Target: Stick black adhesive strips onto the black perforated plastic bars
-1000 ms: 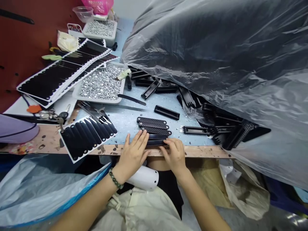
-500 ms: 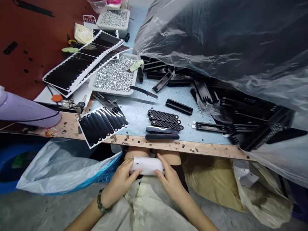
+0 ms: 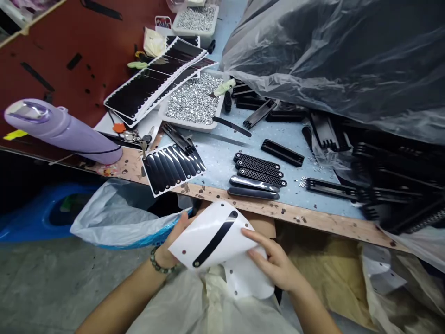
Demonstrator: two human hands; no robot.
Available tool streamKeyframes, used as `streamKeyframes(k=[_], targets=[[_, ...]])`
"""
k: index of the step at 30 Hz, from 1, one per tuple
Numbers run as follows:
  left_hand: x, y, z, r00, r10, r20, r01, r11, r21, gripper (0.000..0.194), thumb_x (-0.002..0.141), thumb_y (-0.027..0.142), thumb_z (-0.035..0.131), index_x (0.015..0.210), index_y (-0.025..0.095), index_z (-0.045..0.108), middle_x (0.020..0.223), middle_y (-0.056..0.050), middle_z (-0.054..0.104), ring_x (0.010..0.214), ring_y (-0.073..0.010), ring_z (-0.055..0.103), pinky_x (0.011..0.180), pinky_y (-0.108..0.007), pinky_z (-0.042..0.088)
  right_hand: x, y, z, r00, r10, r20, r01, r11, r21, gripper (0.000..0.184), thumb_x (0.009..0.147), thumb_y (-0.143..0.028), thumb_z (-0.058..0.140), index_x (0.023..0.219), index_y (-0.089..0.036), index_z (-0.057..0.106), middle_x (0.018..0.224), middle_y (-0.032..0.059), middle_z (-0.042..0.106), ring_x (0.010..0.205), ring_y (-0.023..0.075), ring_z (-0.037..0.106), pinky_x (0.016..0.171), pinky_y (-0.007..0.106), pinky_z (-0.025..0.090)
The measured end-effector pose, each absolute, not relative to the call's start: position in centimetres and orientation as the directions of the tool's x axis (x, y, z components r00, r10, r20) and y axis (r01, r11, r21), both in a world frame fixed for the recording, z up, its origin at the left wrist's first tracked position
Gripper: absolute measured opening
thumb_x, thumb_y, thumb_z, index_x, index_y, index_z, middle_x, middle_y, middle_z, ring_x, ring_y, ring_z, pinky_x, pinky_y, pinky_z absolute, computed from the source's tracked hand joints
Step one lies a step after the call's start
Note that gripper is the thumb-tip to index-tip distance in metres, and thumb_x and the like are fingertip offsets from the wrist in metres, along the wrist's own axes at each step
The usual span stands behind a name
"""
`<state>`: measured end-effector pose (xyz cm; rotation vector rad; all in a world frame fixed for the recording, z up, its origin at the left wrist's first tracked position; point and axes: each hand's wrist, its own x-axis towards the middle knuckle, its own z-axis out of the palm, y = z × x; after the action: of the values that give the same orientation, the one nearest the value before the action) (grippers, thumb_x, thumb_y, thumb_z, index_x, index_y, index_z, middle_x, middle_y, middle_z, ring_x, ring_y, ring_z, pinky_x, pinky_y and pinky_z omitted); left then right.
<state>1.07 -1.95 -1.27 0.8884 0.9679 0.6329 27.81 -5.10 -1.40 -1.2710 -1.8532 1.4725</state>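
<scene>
Over my lap is a curled white backing sheet (image 3: pixel 194 234) with small round holes and one black strip sticker (image 3: pixel 215 239) on it. My left hand (image 3: pixel 176 236) grips the sheet's left side from behind, its fingers partly hidden. At the right, my right hand (image 3: pixel 276 262) pinches the same sheet where its lower part bends away. Just beyond, near the table edge, lie black patterned handle-like pieces (image 3: pixel 260 167) in a row, with two smooth black pieces (image 3: pixel 253 192) before them. To their left rests a sheet of black strip stickers (image 3: pixel 170 169).
A tray of small metal parts (image 3: pixel 194 99) stands behind, beside stacked black sticker sheets (image 3: pixel 153 83). A lilac bottle (image 3: pixel 79 132) leans at the left. Black slotted pieces (image 3: pixel 282 153) and a large plastic-covered bundle (image 3: pixel 330 60) occupy the right. A lined bin (image 3: pixel 118 213) sits below the table edge.
The white sheet, rolled up between both hands before, is now opened out and tilted, showing the black strip sticker. My right hand has moved right. The whole view has shifted.
</scene>
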Motion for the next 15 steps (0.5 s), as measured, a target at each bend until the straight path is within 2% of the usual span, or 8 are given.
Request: streamKeyframes(k=[1, 3, 5, 6, 7, 9, 13, 15], targets=[[0.9, -1.7, -1.2, 0.469, 0.763, -0.445, -0.156, 0.568, 0.808, 0.094, 0.081, 0.08, 0.008, 0.124, 0.011, 0.056, 0.101, -0.016, 0.068, 0.087, -0.0252, 0.068, 0.078, -0.037, 0.054, 27.7, -4.8, -1.4, -0.471, 0.862, -0.189, 0.388, 0.01, -0.922, 0.041, 0.093, -0.024, 0.045, 0.134, -0.026, 0.051, 0.134, 0.0078, 0.054, 0.122, 0.021, 0.053, 0.1, 0.037, 0.047], [0.5, -1.0, -1.1, 0.516, 0.719, -0.465, -0.225, 0.638, 0.736, 0.086, 0.076, 0.082, 0.034, 0.118, 0.012, 0.06, 0.105, -0.015, 0.068, 0.089, -0.0258, 0.067, 0.079, -0.036, 0.053, 27.7, -4.1, -1.3, -0.508, 0.841, -0.186, 0.396, 0.037, -0.917, 0.042, 0.093, -0.02, 0.043, 0.135, -0.025, 0.049, 0.135, 0.007, 0.053, 0.124, 0.0207, 0.052, 0.102, 0.037, 0.045], [0.1, -0.5, -1.0, 0.533, 0.698, -0.478, -0.142, 0.63, 0.763, 0.067, 0.071, 0.064, 0.064, 0.115, 0.014, 0.061, 0.109, -0.013, 0.067, 0.094, -0.0246, 0.066, 0.081, -0.032, 0.053, 28.0, -3.2, -0.9, -0.567, 0.803, -0.181, 0.406, 0.082, -0.91, 0.045, 0.091, -0.016, 0.041, 0.135, -0.026, 0.049, 0.136, 0.006, 0.053, 0.124, 0.0201, 0.051, 0.103, 0.037, 0.044], [0.1, -0.2, -0.9, 0.537, 0.691, -0.483, -0.083, 0.614, 0.785, 0.059, 0.071, 0.053, 0.071, 0.115, 0.015, 0.061, 0.111, -0.012, 0.066, 0.097, -0.0234, 0.065, 0.082, -0.031, 0.052, 28.1, -2.8, -0.6, -0.59, 0.787, -0.18, 0.417, 0.106, -0.903, 0.047, 0.09, -0.013, 0.041, 0.135, -0.026, 0.048, 0.136, 0.0055, 0.053, 0.125, 0.02, 0.051, 0.103, 0.037, 0.044], [0.1, -0.1, -0.9, 0.544, 0.684, -0.486, -0.034, 0.597, 0.802, 0.053, 0.073, 0.045, 0.072, 0.115, 0.015, 0.061, 0.112, -0.011, 0.066, 0.099, -0.022, 0.064, 0.084, -0.03, 0.051, 28.3, -2.4, -0.4, -0.602, 0.778, -0.181, 0.435, 0.129, -0.891, 0.049, 0.089, -0.012, 0.041, 0.136, -0.026, 0.048, 0.136, 0.0052, 0.052, 0.125, 0.0201, 0.05, 0.103, 0.038, 0.043], [0.4, 0.0, -0.9, 0.556, 0.67, -0.491, 0.027, 0.576, 0.817, 0.044, 0.079, 0.039, 0.068, 0.115, 0.015, 0.061, 0.11, -0.009, 0.067, 0.099, -0.02, 0.064, 0.084, -0.029, 0.051, 28.7, -2.0, 0.1, -0.592, 0.784, -0.189, 0.482, 0.156, -0.862, 0.054, 0.087, -0.012, 0.043, 0.139, -0.027, 0.044, 0.138, 0.0055, 0.05, 0.126, 0.0209, 0.049, 0.104, 0.039, 0.042], [1.2, -0.1, -1.0, 0.474, 0.745, -0.47, 0.112, 0.479, 0.871, 0.042, 0.084, 0.044, 0.06, 0.112, 0.013, 0.06, 0.105, -0.01, 0.067, 0.096, -0.0205, 0.063, 0.081, -0.031, 0.053, 28.9, -2.2, 0.4, -0.478, 0.838, -0.262, 0.559, 0.06, -0.827, 0.062, 0.089, -0.023, 0.049, 0.147, -0.026, 0.027, 0.13, 0.0084, 0.056, 0.115, 0.0212, 0.057, 0.098, 0.04, 0.046], [1.4, 0.0, -1.2, 0.423, 0.813, -0.4, 0.171, 0.362, 0.917, 0.039, 0.086, 0.044, 0.057, 0.11, 0.013, 0.061, 0.106, -0.01, 0.067, 0.099, -0.021, 0.062, 0.085, -0.032, 0.052, 28.7, -2.5, 0.4, -0.427, 0.858, -0.286, 0.594, 0.027, -0.804, 0.055, 0.091, -0.029, 0.048, 0.144, -0.025, 0.034, 0.126, 0.0084, 0.059, 0.113, 0.0215, 0.058, 0.097, 0.039, 0.046]])
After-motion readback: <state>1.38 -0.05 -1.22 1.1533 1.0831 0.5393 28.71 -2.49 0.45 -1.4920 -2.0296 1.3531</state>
